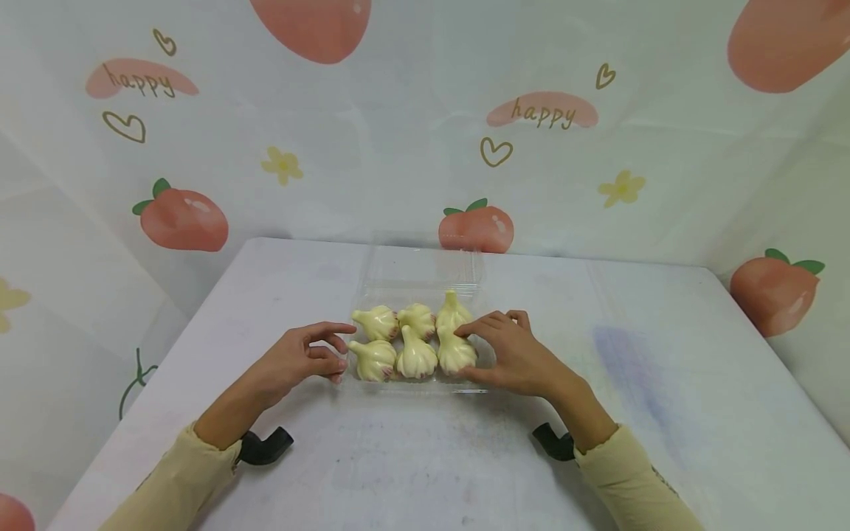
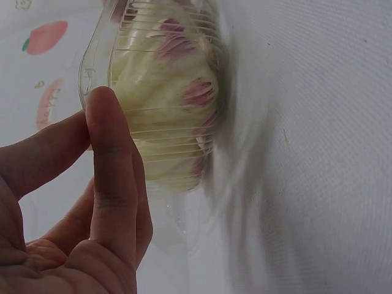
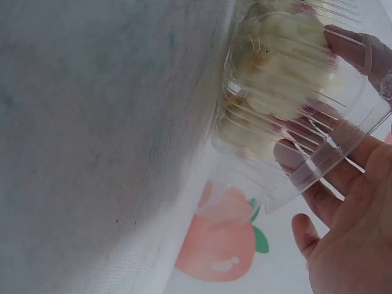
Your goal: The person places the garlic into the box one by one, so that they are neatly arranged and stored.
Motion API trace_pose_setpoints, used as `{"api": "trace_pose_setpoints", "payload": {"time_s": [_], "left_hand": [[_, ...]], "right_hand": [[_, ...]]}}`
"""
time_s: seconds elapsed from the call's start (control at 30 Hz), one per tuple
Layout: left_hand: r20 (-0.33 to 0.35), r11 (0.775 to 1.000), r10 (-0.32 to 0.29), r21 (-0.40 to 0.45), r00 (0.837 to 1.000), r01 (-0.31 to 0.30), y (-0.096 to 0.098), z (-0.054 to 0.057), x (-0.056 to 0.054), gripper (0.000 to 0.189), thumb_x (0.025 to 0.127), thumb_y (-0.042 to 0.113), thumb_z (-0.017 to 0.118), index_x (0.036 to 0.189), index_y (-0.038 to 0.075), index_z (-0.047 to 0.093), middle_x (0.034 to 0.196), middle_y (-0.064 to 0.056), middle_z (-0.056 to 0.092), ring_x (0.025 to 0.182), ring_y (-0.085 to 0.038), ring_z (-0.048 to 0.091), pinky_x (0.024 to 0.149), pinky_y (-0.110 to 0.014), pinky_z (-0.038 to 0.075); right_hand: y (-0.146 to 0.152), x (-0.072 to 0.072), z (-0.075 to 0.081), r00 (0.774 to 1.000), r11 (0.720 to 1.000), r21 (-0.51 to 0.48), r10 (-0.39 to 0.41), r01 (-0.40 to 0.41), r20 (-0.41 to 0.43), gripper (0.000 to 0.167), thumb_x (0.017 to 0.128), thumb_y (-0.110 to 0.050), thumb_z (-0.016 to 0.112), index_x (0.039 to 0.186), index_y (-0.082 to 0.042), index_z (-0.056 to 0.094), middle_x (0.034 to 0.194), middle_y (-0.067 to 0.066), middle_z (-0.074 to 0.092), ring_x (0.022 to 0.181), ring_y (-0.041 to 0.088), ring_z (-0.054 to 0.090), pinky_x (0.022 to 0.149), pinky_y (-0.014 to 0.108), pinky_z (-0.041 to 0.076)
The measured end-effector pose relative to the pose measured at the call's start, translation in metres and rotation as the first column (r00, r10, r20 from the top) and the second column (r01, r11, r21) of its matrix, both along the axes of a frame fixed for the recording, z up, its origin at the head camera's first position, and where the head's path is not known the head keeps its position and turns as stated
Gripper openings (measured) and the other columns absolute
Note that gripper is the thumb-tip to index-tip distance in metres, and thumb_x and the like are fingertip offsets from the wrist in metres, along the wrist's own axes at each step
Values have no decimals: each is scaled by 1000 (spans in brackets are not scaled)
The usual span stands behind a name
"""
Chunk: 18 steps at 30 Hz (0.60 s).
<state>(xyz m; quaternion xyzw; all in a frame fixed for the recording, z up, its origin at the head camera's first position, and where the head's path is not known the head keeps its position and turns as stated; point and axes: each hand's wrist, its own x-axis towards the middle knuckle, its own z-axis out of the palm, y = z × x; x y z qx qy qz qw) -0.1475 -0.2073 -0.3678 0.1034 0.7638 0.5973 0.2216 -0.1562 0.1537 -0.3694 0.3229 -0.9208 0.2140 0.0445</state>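
Observation:
In the head view a clear plastic clamshell box [image 1: 425,386] sits on the table with its lid [image 1: 421,271] folded open away from me. Several cream garlic bulbs [image 1: 417,358] fill it in two rows. My right hand [image 1: 508,352] reaches in at the right end, thumb and fingers gripping the front right garlic bulb [image 1: 457,355]. Through the clear wall, the right wrist view shows those fingers against the bulb [image 3: 282,67]. At the left end, my left hand [image 1: 292,361] pinches the box's rim [image 2: 92,76] with its fingertips. Purple-streaked bulbs [image 2: 165,92] show behind that wall.
A white cloth covers the table [image 1: 412,464], with a bluish stain [image 1: 631,369] at right. Behind hangs a peach-printed backdrop [image 1: 398,147]. Black curved pieces [image 1: 265,447] stick out at both wrists, and a green cord [image 1: 138,380] hangs at the left edge.

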Motion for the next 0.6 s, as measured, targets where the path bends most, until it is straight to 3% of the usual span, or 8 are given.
{"api": "trace_pose_setpoints", "payload": {"time_s": [0.6], "left_hand": [[-7,1000,-5,-1,1000,5,-1,-2,-1,59,90,4,68,144,-3,45,109,-13,52,76,-11,68,76,-30,61]], "right_hand": [[1,1,0,1000,1000,5,-6,6,-12,50,79,-43,81,122,-22,66,118,-5,67,115,17,60,98,49,32]]}}
